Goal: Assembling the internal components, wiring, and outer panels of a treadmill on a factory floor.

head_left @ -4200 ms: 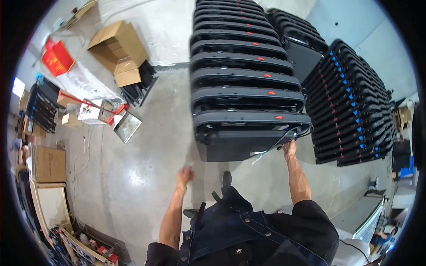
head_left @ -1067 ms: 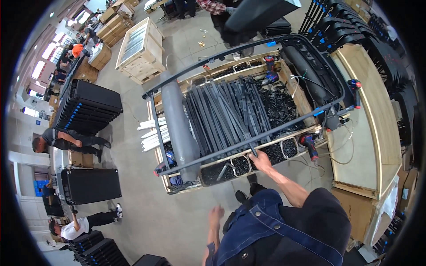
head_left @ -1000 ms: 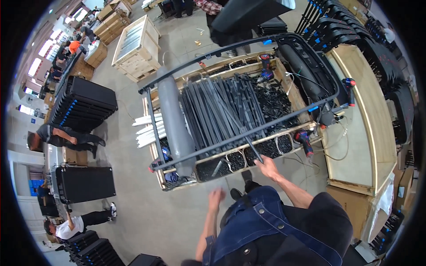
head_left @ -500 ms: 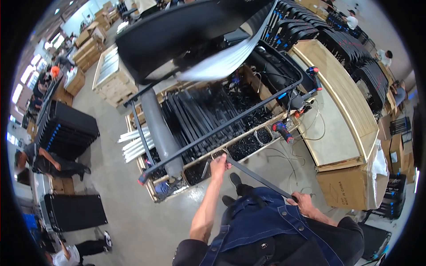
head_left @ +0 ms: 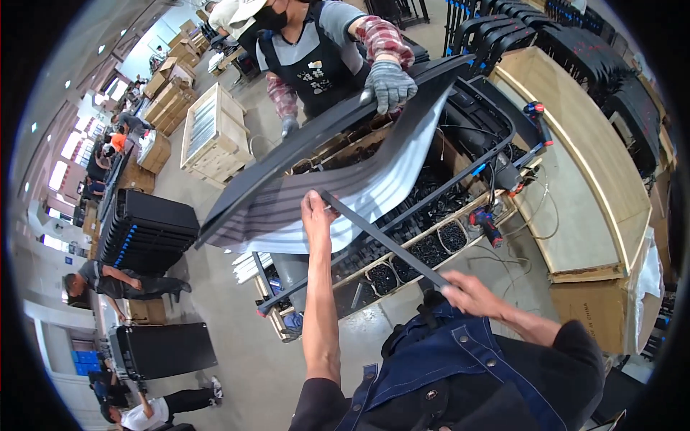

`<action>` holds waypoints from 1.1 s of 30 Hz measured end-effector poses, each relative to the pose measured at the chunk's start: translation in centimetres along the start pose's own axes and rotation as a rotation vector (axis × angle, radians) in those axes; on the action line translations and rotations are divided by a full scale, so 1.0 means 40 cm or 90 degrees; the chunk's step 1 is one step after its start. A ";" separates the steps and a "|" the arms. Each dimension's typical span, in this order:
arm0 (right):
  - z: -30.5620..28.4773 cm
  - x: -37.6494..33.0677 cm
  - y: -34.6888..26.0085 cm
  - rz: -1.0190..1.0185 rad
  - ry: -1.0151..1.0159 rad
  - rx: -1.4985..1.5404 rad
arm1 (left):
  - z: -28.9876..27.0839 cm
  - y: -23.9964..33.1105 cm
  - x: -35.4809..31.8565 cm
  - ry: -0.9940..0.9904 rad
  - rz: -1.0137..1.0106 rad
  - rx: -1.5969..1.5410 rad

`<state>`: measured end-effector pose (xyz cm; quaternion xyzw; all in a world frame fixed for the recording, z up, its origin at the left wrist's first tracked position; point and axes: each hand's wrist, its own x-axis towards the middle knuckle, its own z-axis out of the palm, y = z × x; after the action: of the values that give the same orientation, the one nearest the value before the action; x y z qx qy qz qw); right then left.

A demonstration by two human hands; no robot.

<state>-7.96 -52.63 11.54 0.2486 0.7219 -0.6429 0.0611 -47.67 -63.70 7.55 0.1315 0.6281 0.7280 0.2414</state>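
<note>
Workshop floor, both hands [head_left: 388, 251] gripping dark metal bar [head_left: 384, 241]

A wooden cart [head_left: 402, 284] with a dark tube frame stands on the grey concrete floor [head_left: 215, 316]. Its bed holds long dark bars [head_left: 402, 230] lying side by side, and along its near edge sits a row of small round tubs [head_left: 431, 248] of dark parts. A red power drill [head_left: 486, 226] hangs at the near right corner. Just right of the cart stands a pale wooden bench [head_left: 575, 172], and black cases [head_left: 144, 230] are stacked on the floor to the left.
</note>
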 end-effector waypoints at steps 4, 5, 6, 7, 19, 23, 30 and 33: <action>-0.035 0.323 -0.046 -0.150 0.061 0.048 | 0.057 0.018 0.035 -0.003 -0.023 0.105; -0.043 0.398 -0.069 -0.154 0.074 0.030 | 0.064 0.039 0.021 -0.031 -0.032 0.068; -0.042 0.479 -0.075 -0.147 0.108 0.003 | 0.065 0.059 0.016 -0.040 -0.028 0.025; -0.036 0.554 -0.083 -0.142 0.138 -0.026 | 0.058 0.084 0.015 -0.046 -0.022 -0.018; 0.108 0.840 -0.020 -0.183 0.309 -0.005 | -0.019 0.286 0.103 0.119 -0.096 -0.408; 0.066 0.802 -0.070 -0.062 0.141 0.108 | -0.022 0.279 0.083 0.057 -0.098 -0.424; 0.073 0.813 -0.079 -0.072 0.063 0.186 | -0.025 0.206 0.031 0.061 -0.126 -0.423; 0.071 0.818 -0.075 -0.058 0.015 0.230 | -0.021 0.171 0.014 0.081 -0.144 -0.420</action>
<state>-38.35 -46.33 0.42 0.2298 0.6059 -0.7613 -0.0221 -49.84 -64.78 14.01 -0.0693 0.3833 0.8672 0.3103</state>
